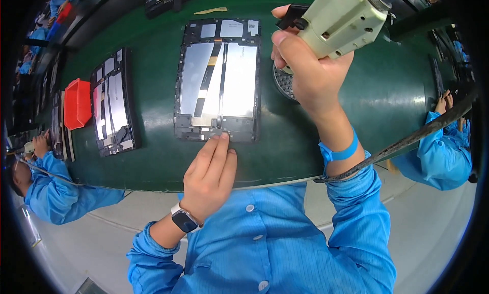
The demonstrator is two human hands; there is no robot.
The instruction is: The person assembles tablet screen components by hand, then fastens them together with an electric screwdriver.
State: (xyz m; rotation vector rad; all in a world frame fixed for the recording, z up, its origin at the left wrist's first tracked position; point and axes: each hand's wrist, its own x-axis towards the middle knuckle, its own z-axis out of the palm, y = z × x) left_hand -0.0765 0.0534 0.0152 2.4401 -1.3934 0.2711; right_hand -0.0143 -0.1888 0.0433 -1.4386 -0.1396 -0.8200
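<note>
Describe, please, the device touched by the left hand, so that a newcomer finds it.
Look at the middle of the green table. A silvery, black-framed device lies there, the left hand at its near edge. Unlike the similar device beside the red bin, it is being touched.

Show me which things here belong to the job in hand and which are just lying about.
Apparently in use:
- black-framed device, under the left hand's fingertips
- pale green tool, gripped by the right hand

Seemingly lying about:
- second device, to the left
- red tray
- yellowish strip
</note>
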